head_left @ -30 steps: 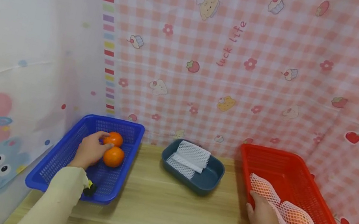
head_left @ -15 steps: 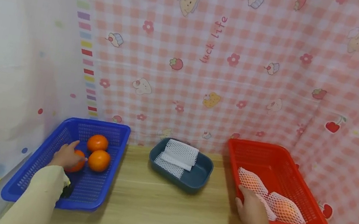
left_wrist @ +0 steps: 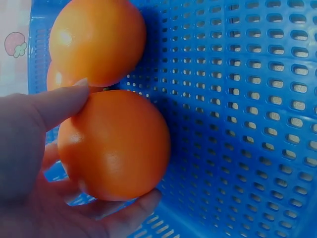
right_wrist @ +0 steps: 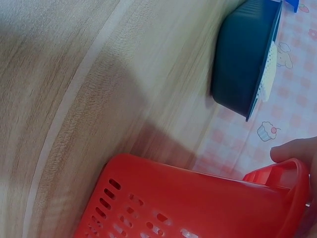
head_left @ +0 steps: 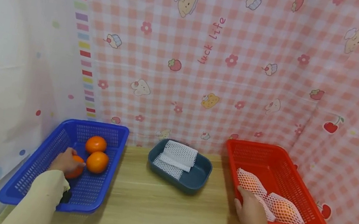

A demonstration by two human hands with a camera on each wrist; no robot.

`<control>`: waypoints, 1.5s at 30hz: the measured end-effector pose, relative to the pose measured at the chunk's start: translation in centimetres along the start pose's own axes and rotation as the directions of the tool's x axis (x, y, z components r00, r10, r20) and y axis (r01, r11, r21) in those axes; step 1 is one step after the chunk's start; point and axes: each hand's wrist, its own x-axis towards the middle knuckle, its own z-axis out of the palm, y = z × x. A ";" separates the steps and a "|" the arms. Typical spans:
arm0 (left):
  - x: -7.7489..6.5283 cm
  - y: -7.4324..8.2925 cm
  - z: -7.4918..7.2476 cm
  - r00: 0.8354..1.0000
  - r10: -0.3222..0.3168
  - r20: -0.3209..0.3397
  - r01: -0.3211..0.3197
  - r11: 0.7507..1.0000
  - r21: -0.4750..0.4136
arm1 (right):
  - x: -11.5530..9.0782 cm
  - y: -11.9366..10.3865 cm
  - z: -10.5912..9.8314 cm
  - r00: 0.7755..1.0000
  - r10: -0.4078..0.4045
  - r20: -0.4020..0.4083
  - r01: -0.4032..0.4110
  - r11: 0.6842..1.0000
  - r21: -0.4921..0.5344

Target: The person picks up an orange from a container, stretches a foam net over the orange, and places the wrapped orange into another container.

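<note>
In the head view, my left hand is inside the blue basket at the left. It grips an orange, thumb on top and fingers curled under its side in the left wrist view. Two more oranges, the nearer one and the farther one, lie just right of it. My right hand holds the left rim of the red basket, its thumb outside the wall. Inside that basket, beside the hand, are several oranges in white foam net sleeves, one net-wrapped orange showing most fully.
Between the baskets stands a dark teal tray with white foam net sleeves in it. All stand on a wooden table. A pink checked cloth hangs behind, and a white printed cloth at the left.
My left hand has moved from the far oranges to the nearer left one and closed round it. The head view has shifted. My right hand has stayed at the red basket's rim.
</note>
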 end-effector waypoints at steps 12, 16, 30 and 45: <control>-1.5 0.1 -0.8 0.998 -0.007 0.070 0.008 1.000 -0.014 | 0.0 -0.3 0.3 1.000 -0.002 0.012 0.002 1.000 0.002; -1.5 0.8 -1.3 0.998 0.053 0.019 -0.053 0.998 0.012 | -0.1 -0.3 0.3 1.000 -0.001 -0.001 0.001 1.000 -0.002; -3.7 6.2 -2.7 0.982 0.170 -0.086 -0.181 0.973 -0.146 | 0.1 -0.1 0.0 1.000 0.004 0.027 -0.004 1.000 -0.001; -6.0 13.4 1.7 0.968 0.242 -0.060 -0.246 0.894 -0.374 | 0.0 -0.3 -0.1 1.000 0.006 0.029 -0.006 1.000 -0.001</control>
